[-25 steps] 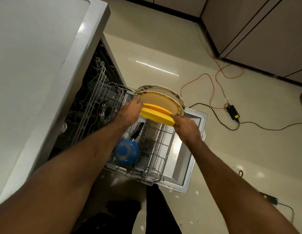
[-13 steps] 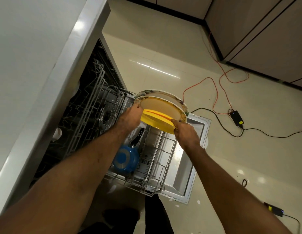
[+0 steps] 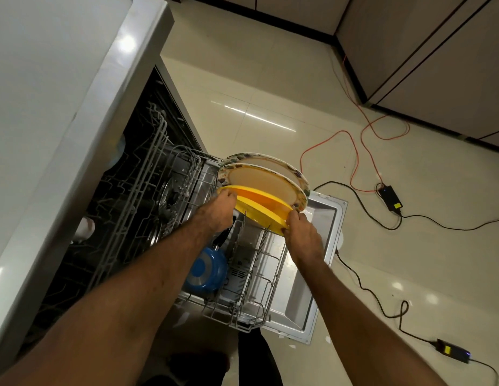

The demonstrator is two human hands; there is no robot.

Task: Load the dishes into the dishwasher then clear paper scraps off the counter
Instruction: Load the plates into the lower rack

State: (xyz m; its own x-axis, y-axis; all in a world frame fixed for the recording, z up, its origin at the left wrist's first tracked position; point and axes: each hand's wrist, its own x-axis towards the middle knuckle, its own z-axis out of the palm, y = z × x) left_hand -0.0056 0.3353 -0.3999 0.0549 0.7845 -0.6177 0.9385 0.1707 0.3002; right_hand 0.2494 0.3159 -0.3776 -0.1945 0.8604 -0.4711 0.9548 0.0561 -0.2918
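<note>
A yellow plate (image 3: 256,206) stands on edge at the far end of the pulled-out lower rack (image 3: 259,277) of the open dishwasher. My left hand (image 3: 219,208) grips its left rim and my right hand (image 3: 301,229) grips its right rim. Right behind it stand two beige plates with patterned rims (image 3: 263,181), also on edge. A blue pan (image 3: 205,271) with a black handle lies in the rack under my left forearm. The white counter (image 3: 47,87) fills the upper left.
The lowered dishwasher door (image 3: 312,277) juts onto the tiled floor. Orange cable (image 3: 354,151) and black cables with power bricks (image 3: 390,197) trail over the floor at the right. Brown cabinets (image 3: 426,51) line the far right. The upper rack (image 3: 148,174) sits inside the machine.
The view has drifted slightly. Both hands stay on the yellow plate, which has tilted a little more upright and lower into the rack in front of the beige plates.
</note>
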